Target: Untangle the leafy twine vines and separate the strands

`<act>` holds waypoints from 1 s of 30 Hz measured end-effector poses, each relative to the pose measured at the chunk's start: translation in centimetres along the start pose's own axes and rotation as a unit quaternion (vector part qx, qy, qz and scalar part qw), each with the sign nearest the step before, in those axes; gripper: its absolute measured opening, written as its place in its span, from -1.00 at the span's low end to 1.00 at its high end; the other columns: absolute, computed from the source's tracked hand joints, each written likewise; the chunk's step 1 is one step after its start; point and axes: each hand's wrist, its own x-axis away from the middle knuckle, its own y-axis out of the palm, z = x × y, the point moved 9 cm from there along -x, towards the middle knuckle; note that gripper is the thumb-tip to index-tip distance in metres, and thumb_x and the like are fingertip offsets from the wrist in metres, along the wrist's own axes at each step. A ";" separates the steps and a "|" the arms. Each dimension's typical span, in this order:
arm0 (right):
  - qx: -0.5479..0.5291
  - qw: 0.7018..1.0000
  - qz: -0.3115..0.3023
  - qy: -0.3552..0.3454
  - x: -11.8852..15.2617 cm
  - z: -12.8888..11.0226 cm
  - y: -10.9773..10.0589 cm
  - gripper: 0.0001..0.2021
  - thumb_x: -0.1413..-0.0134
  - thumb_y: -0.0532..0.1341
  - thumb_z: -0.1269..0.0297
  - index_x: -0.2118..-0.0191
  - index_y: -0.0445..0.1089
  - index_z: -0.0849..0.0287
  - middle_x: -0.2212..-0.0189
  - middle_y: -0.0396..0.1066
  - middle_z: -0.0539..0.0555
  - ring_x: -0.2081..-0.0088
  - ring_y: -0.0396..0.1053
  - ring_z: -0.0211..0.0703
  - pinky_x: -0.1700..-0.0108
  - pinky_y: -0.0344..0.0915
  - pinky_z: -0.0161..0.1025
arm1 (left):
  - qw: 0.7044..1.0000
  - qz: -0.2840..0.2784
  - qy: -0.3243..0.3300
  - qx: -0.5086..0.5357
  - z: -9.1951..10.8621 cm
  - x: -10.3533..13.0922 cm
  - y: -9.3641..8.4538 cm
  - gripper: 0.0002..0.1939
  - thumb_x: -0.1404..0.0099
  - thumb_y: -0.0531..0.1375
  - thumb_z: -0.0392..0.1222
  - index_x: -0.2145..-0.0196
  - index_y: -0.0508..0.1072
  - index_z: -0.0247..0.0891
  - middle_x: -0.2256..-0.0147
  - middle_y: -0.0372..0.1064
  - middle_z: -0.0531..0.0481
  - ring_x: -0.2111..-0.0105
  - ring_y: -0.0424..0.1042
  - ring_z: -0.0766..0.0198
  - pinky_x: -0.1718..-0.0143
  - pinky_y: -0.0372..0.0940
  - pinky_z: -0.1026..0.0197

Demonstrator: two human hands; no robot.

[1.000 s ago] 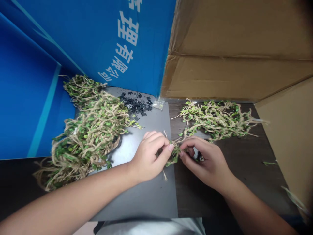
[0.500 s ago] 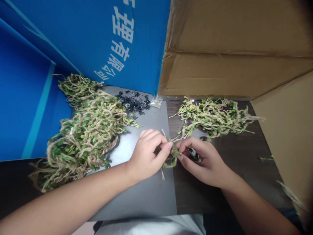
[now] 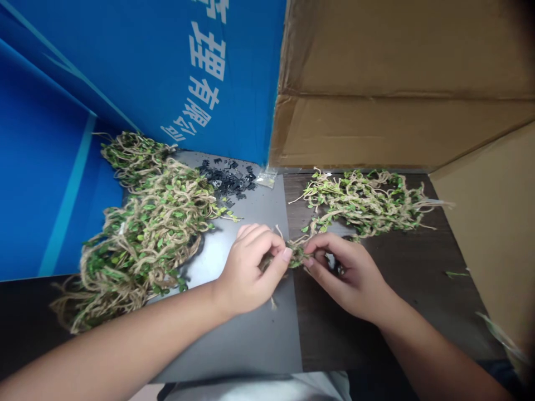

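Note:
A leafy green twine strand (image 3: 297, 257) is stretched between my two hands over the seam of the table. My left hand (image 3: 256, 267) pinches its left side between thumb and forefinger, and a loose twine end hangs below. My right hand (image 3: 349, 275) grips the other side with thumb and forefinger; a small black-and-white item, too hidden to name, shows within its curled fingers. A large tangled pile of leafy twine (image 3: 154, 223) lies to the left. Beyond my right hand is a smaller pile of leafy twine (image 3: 368, 200).
Black flakes (image 3: 229, 177) are scattered on the grey surface (image 3: 234, 345), beside a small clear plastic piece (image 3: 265, 179). A blue panel (image 3: 146, 67) and a brown cardboard box (image 3: 355, 128) stand behind. One green sprig (image 3: 457, 273) lies at the right.
The strand between my hands has gone from a hanging loop to a flatter, bunched shape. Both hands have stayed nearly in place, still pinching it.

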 end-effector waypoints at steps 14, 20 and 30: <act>-0.075 0.997 -0.008 -0.030 -0.5 -0.8 -0.3 -0.81 -0.41 0.22 0.39 0.00 0.55 0.04 0.07 0.46 0.17 0.04 0.48 -0.04 0.14 0.44 -0.19 | 0.996 -0.038 0.062 -0.042 1.2 0.4 1.0 -0.86 -0.42 0.28 -0.19 0.10 0.46 -0.25 0.23 0.48 -0.04 0.22 0.40 0.22 0.11 0.21 0.09; -0.082 0.994 -0.033 -0.061 -0.3 -1.8 -0.1 -0.59 -0.43 0.18 0.43 -0.26 0.48 -0.09 -0.09 0.46 0.14 -0.08 0.46 -0.08 -0.10 0.41 -0.14 | 0.998 -0.004 0.018 -0.055 0.2 0.2 0.2 -0.86 -0.43 0.31 -0.13 0.21 0.48 -0.23 0.30 0.48 0.01 0.24 0.42 0.24 0.10 0.20 0.10; -0.124 0.991 -0.055 -0.016 -0.2 -0.6 -0.1 -0.55 -0.41 0.27 0.31 -0.34 0.43 -0.11 -0.01 0.61 0.12 0.11 0.58 -0.13 -0.33 0.34 0.03 | 0.998 0.045 -0.023 -0.043 -0.7 0.0 -0.7 -0.95 -0.42 0.27 -0.25 0.18 0.46 -0.23 0.27 0.48 0.01 0.20 0.43 0.23 0.07 0.24 0.11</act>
